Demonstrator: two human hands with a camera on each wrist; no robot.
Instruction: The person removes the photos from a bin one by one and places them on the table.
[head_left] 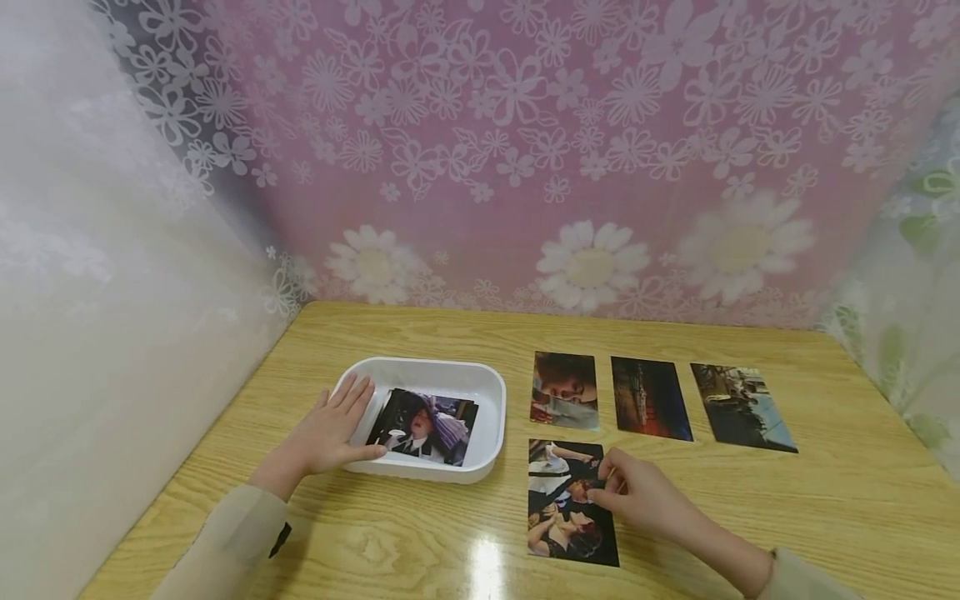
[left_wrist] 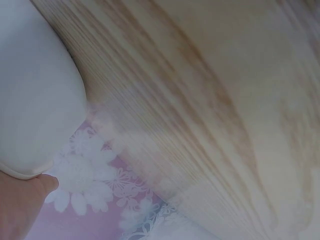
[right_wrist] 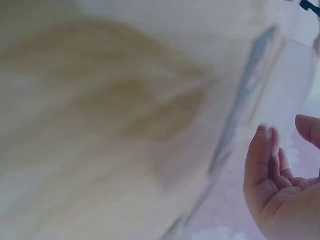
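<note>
Left hand lies across the left rim of a white tray, fingers straight and spread, thumb along the near rim; grip not closed round anything. Inside the tray: a small stack of photos, the top one face up. Right hand is at the right edge of the near photo, which lies on the desk to the right of the tray, its picture turned sideways. Right grip loosely bent; the right wrist view shows a clear gap between thumb and fingertips, nothing seen held. Cannot tell whether the fingertips press on the print. Beyond it, three more prints form a row, spaced apart: left print, middle print, right print, the last slightly angled. Pink flowered backdrop behind the desk. Wrist views partly blurred.
</note>
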